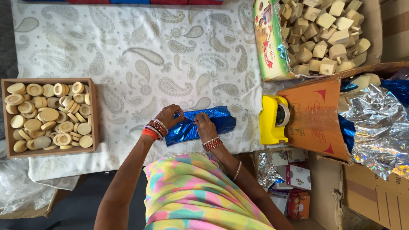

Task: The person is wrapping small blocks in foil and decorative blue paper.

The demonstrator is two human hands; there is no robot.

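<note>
Pressing both hands on the shiny blue foil-wrapped parcel [199,125], left hand [169,116] and right hand [205,126] pinch its folds. Beside the parcel, the yellow tape dispenser [273,119] waits; tight creases probably matter.

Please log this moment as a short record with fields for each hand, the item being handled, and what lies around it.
Left hand: pressing on the left end of the blue foil parcel
Right hand: fingers pinching the foil near its middle
Surface: paisley cloth
Left side: wooden tray of round wooden discs
Right side: yellow tape dispenser
Top right: box of wooden blocks
Far right: silver foil sheet
</note>
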